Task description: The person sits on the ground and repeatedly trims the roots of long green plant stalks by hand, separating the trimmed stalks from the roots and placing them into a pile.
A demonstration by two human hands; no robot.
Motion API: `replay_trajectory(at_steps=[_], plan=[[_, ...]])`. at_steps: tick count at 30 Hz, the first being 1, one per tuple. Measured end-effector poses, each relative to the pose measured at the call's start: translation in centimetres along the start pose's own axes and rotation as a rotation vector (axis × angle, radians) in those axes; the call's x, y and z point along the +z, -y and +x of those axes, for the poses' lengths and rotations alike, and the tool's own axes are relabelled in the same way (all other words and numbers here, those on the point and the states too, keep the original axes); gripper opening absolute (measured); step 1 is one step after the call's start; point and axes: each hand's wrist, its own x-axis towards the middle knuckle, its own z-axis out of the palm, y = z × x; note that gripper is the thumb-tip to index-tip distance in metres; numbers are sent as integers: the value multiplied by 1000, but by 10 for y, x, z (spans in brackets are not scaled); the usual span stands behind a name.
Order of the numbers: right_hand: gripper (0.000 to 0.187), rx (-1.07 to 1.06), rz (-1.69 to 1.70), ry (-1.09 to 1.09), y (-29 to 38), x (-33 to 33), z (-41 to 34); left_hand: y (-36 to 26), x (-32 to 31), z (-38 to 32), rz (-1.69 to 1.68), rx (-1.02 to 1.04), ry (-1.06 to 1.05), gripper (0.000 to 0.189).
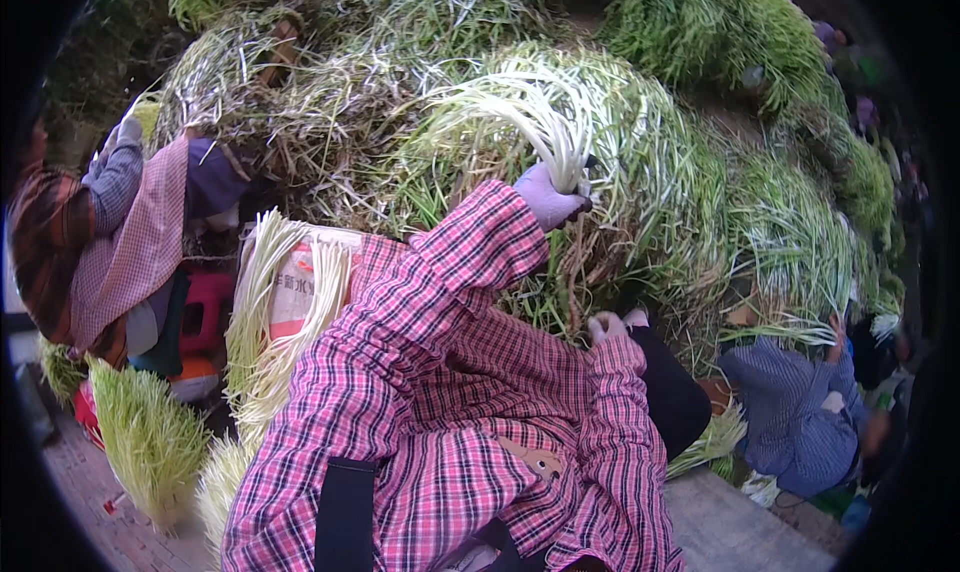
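Observation:
My left hand [551,195], in a pale purple glove with dark fingertips, grips a bunch of long white stalks [555,126], which look like blanched chives. The stalks fan up and to the left over the heap, and brown stringy strands hang below the fist. Lower down, beside my black-covered knee, is my right hand [606,324]. Its fingers are curled near the strands; whether they hold any is unclear. More pale stalks [326,272] lie in two bundles over a printed box or sack [294,291] to the left of my pink plaid sleeve.
A large heap of green stalks [675,174] spreads ahead. At left, a person in a checked apron [131,249] sits by a pink plastic stool [204,309]; upright pale bunches [146,441] stand nearby. Another person in blue checks [802,414] works at right. Paved floor [739,519] shows below.

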Motion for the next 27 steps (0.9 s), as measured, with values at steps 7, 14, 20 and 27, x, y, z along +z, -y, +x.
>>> replay_trajectory(at_steps=[7, 14, 20, 27], plan=[[31, -436, 588, 146, 70, 11, -6, -17, -5, -2, -367, -146, 142, 54], [34, -192, 608, 224, 87, 6, -21, -8, 13, -3, 88, -240, 49, 44], [35, -363, 658, 410, 106, -34, -49, 20, 18, 0, -696, -419, 277, 21], [31, -512, 245, 231, 24, -53, -87, 11, -7, -14, -990, -147, 142, 36]])
